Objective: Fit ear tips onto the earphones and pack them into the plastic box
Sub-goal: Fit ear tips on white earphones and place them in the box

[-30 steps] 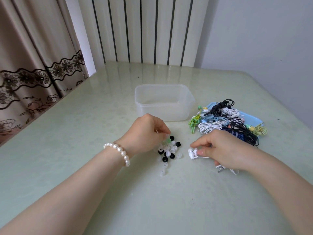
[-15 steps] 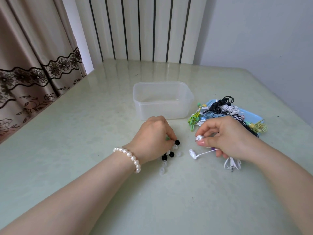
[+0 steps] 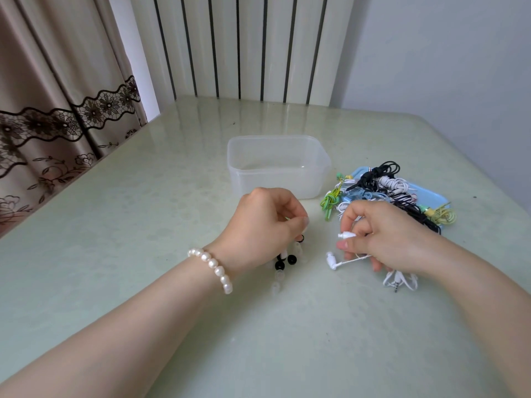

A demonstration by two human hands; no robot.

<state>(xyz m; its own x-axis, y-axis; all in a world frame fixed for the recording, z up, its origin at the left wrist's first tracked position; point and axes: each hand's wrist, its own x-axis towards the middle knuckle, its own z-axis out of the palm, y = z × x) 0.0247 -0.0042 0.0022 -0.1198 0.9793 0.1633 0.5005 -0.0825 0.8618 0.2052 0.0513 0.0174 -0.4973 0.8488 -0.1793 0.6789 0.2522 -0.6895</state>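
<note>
My right hand (image 3: 382,237) pinches a white earphone (image 3: 346,235) by its bud, the nozzle pointing left; its second bud (image 3: 331,260) hangs on the cord, and the plug and coiled cord (image 3: 398,281) lie below the hand. My left hand (image 3: 264,225), fingers curled, pinches a small ear tip at its fingertips above a pile of black and clear ear tips (image 3: 283,262), which it partly hides. The translucent plastic box (image 3: 278,165) stands beyond both hands with nothing inside.
A heap of bundled earphones (image 3: 382,188) in black, white, blue, green and yellow lies on a light blue lid (image 3: 431,196) right of the box. The pale green table (image 3: 143,225) reaches a radiator and wall at the back, a curtain on the left.
My right hand lifted the white earphone off the table and turned its bud toward the left hand. My left hand rose from the ear tip pile with a tip pinched.
</note>
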